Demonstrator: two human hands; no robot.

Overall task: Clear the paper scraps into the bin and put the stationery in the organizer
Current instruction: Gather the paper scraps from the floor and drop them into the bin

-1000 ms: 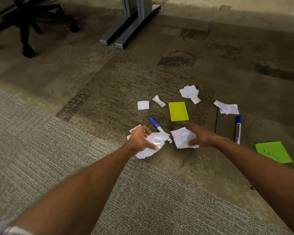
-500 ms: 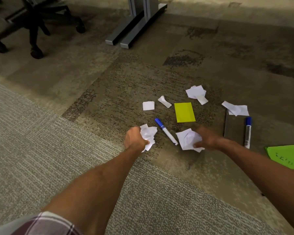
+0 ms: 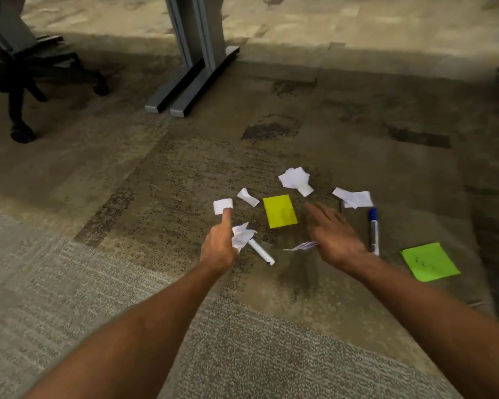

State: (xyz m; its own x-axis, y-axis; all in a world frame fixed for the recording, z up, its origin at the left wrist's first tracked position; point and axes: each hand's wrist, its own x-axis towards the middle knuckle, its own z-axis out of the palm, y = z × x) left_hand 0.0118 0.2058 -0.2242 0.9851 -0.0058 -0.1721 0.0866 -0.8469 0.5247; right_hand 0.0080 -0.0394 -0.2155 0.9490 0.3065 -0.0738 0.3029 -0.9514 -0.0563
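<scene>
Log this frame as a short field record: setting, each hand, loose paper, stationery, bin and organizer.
setting: carpet floor, desk legs and office chair behind
left hand: clutches crumpled scraps, forefinger reaching to square scrap
right hand: fingers spread, scrap under the palm
loose paper: curled scrap, two white piles
stationery: two markers, yellow note, green note
bin, organizer: not in view
</scene>
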